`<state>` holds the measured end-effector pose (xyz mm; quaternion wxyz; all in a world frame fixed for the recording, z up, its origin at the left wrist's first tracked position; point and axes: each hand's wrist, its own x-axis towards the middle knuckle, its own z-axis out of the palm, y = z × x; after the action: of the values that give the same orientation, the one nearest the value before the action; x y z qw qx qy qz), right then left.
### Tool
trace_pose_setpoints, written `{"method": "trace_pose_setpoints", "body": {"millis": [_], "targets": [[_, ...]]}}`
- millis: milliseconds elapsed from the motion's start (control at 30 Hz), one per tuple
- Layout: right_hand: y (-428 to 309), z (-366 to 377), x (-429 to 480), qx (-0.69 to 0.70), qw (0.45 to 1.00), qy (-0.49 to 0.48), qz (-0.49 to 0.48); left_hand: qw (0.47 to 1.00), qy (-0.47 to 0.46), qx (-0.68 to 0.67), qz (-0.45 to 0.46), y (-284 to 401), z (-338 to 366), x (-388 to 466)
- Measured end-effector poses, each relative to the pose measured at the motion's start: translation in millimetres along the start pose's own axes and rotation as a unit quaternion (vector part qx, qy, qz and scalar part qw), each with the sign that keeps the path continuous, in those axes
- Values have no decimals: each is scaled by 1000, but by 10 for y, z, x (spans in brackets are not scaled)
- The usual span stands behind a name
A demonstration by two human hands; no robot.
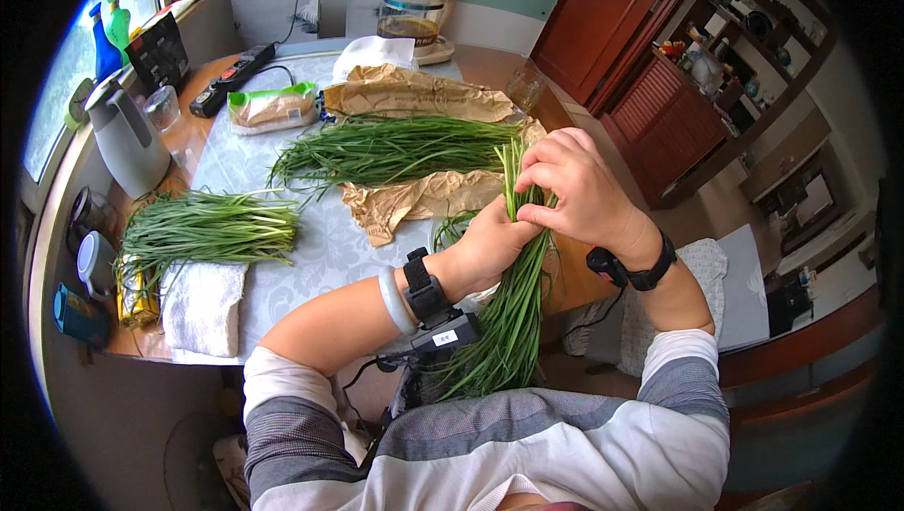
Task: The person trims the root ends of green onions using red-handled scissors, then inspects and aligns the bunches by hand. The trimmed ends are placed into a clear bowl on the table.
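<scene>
A long bunch of garlic chives [512, 320] is gripped near its pale stem ends by my left hand [487, 246], its green leaves hanging down over the table edge towards my lap. Right above, the bent fingers of my right hand [572, 186] pinch the stem tops. Beyond my hands a loose heap of chives [402, 147] lies across crumpled brown paper [417, 204]. To the left, another pile of chives [212, 228] rests with its pale stem ends pointing right. Some leaf tips of that pile lie over a folded white towel [205, 310].
At the table's left side stand a grey kettle [127, 136], a lidded cup [97, 264] and a yellow packet [138, 302]. Farther back are a power strip [233, 79], a packet of bread [274, 108] and a glass teapot [413, 16]. A chair [678, 292] stands at the right.
</scene>
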<state>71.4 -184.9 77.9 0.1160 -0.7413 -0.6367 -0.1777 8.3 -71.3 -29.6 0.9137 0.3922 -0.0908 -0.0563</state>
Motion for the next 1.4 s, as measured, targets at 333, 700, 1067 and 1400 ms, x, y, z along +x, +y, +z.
{"method": "trace_pose_setpoints", "body": {"millis": [333, 700, 1067, 1400], "targets": [[-16, 60, -3, -84, 992, 81, -41, 1000, 2, 12, 3, -3, 13, 14], [-16, 88, -23, -26, 998, 47, 43, 1000, -5, 12, 0, 11, 10, -5], [-77, 179, -15, -29, 992, 48, 113, 993, 25, 94, 60, -52, 9, 23], [-55, 144, 25, -52, 996, 56, 53, 994, 22, 90, 48, -19, 36, -3]]}}
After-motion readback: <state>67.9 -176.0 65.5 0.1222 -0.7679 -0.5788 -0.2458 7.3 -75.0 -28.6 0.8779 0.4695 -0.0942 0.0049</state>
